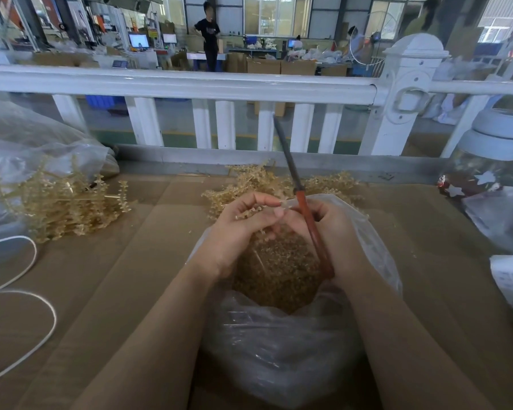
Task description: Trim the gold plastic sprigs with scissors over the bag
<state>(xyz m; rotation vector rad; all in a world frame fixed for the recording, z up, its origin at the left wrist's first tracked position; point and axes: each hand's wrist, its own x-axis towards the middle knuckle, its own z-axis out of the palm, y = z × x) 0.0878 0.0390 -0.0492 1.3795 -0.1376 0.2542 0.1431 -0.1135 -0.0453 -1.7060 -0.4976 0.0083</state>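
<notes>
Gold sprig [249, 213] pinched in the left hand [237, 232], right over the open bag [279, 335]. Right hand [329, 232] grips the scissors [302, 199], blades apparently closed, pointing up and away from the sprig just left.

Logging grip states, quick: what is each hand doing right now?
Left hand: pinches a gold sprig.
Right hand: grips the scissors, blades up.

white railing [190, 87] far | white cord [42, 327] near left | lidded jar [492, 161] right | 1 person [209, 39] standing beyond
</notes>
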